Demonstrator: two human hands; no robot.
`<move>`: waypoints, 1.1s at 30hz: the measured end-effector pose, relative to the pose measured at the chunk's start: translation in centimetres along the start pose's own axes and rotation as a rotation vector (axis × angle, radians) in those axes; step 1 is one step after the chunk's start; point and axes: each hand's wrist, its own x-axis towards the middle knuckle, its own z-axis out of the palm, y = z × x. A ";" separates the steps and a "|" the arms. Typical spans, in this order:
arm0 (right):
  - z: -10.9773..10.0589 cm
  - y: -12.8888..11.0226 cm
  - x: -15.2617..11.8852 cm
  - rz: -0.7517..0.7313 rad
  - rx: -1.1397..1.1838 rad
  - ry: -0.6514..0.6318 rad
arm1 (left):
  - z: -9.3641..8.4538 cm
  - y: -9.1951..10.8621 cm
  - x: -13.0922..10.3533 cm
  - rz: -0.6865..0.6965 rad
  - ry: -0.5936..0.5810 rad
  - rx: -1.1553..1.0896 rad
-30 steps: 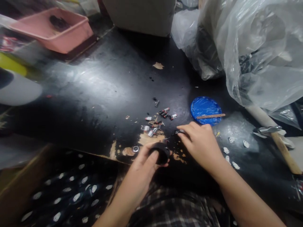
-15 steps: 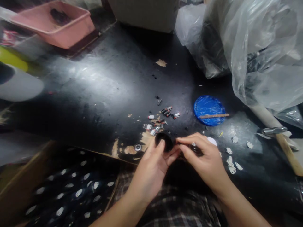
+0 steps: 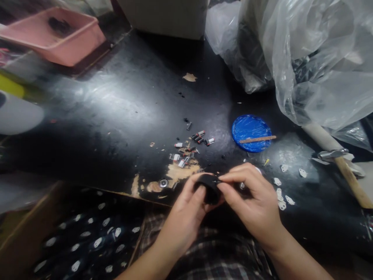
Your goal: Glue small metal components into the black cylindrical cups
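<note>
Black round part held between two hands at the table's near edge

The left hand [image 3: 189, 206] is closed around a black round part [image 3: 208, 186], its thumb reaching into the opening. The part is matte and dark all over, with a curved outer wall and a shadowed hollow; the fingers cover much of it. It is held up near the edge of the black table [image 3: 116, 116], beside a worn, bare patch [image 3: 182, 171].

The right hand [image 3: 250, 198] pinches a tiny metallic piece [image 3: 216, 181] between thumb and forefinger, against the part's outer wall. Its exact shape is too small to tell. A shiny metal bit [image 3: 242, 185] shows by the curled fingers of that same hand. Small white and black cylinders [image 3: 182, 162] lie scattered just beyond the part.
</note>
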 end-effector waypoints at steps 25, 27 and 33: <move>-1.8 -0.6 -0.8 -0.139 -0.149 -0.200 | -2.1 0.5 1.0 -0.052 -0.230 0.155; -2.0 -0.5 -0.7 -0.209 -0.255 -0.248 | -2.1 0.4 1.0 -0.045 -0.206 0.149; -3.1 -0.9 -0.1 0.058 -0.193 -0.453 | -2.4 1.0 0.8 -0.036 -0.058 0.185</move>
